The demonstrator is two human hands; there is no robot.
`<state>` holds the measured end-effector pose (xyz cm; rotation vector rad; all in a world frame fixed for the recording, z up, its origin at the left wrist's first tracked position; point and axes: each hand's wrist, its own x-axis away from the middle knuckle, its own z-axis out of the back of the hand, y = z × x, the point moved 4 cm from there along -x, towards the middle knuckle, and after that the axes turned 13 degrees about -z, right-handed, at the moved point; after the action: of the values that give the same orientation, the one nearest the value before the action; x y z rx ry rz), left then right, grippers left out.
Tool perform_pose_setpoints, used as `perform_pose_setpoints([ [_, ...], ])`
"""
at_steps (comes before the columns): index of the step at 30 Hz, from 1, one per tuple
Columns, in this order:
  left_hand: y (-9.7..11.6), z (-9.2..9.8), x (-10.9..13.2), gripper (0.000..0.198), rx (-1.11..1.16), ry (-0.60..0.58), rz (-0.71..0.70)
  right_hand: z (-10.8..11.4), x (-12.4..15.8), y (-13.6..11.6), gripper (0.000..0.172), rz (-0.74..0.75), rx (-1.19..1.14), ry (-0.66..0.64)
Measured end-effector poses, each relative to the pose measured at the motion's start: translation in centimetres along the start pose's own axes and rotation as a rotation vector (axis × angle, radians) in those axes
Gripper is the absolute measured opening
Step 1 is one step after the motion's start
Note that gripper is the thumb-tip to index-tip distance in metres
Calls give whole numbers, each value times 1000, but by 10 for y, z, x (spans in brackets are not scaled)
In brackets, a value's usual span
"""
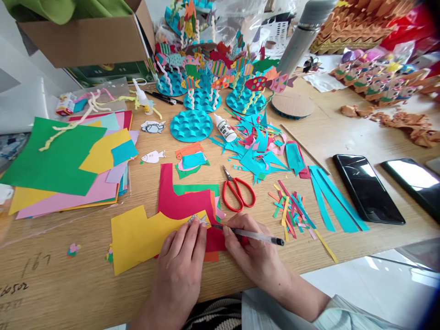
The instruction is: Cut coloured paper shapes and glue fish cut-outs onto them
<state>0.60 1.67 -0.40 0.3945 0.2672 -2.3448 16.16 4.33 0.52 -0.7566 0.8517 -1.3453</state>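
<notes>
Two bare hands work at the lower middle of a long, pale wooden worktop [58,270] crowded with paper craft. At the upper left, the frame cuts off a cardboard box [82,43] with green cloth [58,9] bulging from its top, and a grey flask [304,34] is cropped at the top edge too. Dimpled turquoise paper discs [191,126] stand at upper centre, carrying a tangle of bright paper fish [220,68], too overlapped to count. A stack of matt coloured paper sheets [58,160] lies to the left, and two glossy black phones [367,188] lie to the right, the farther one running off the frame.

Nearer the hands sit red-handled scissors [237,195], a white glue bottle [225,128] and a ragged heap of turquoise offcuts [254,151]. Below them, a jagged yellow paper sheet [144,238] overlaps a red paper sheet [185,201], and the hands hide much of both.

The left hand [178,261] lies open and flat on the yellow sheet, fingers together, its fingertips against a tiny paper fish [197,220] – partly covered and too small to make out in detail. The right hand [254,250] has a closed grip on a clear-barrelled pen [254,234], its tip at the fish's edge.
</notes>
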Motion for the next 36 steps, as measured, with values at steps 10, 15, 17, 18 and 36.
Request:
perform_pose_setpoints([
  [10,0,1,0,37,-3,24,0,1,2,1,9,17,15,56],
  [15,0,-1,-1,36,21,27,15,3,7,5,12,35,-69,129],
  [17,-2,1,-3,35,48,36,29,4,8,6,12,34,-89,131],
  [18,-4,3,-4,35,67,46,36,4,8,7,12,34,-90,134],
  [36,-32,2,-4,50,379,-13,223,5,1,1,6,-53,-159,25],
])
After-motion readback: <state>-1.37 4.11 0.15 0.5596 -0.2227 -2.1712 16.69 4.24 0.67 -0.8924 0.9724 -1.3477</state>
